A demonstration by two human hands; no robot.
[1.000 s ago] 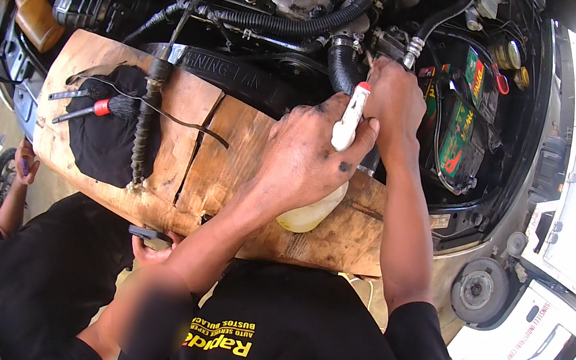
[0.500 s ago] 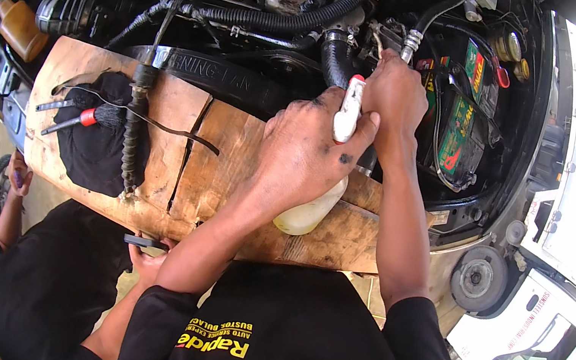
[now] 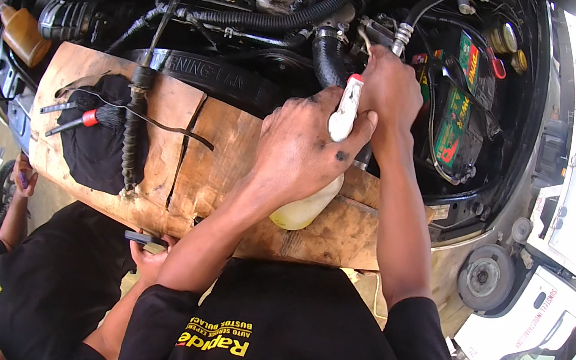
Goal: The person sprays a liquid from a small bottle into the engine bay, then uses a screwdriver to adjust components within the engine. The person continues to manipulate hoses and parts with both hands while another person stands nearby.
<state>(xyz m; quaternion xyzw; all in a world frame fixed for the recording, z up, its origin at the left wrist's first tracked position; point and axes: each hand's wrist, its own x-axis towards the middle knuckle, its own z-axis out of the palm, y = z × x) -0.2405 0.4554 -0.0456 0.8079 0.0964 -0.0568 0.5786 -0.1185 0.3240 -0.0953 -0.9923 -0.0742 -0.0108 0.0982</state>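
My left hand (image 3: 302, 144) is wrapped round a spray bottle (image 3: 301, 215). The bottle has a white trigger head with a red tip, and yellowish liquid shows in its pale body below my palm. Just to its right, my right hand (image 3: 394, 91) reaches into the engine bay with its fingers curled. A thin beige stick-like piece (image 3: 364, 40) shows by those fingertips, but what they grip is hidden. Beyond the right hand is a hose with a metal fitting (image 3: 401, 38). Left of it, a thick black hose (image 3: 330, 60) bends downward.
A brown board (image 3: 232, 147) lies across the car's front, bearing a black cloth (image 3: 100, 154) and a red-banded brush (image 3: 89, 118). A battery (image 3: 462, 110) sits at right, an amber bottle (image 3: 24, 37) at far left. A co-worker (image 3: 56, 270) in black stands beside me, holding a dark flat object (image 3: 145, 238).
The view has shifted slightly. My left hand still holds the spray bottle, and my right hand stays by the metal hose fitting, with little movement in either.
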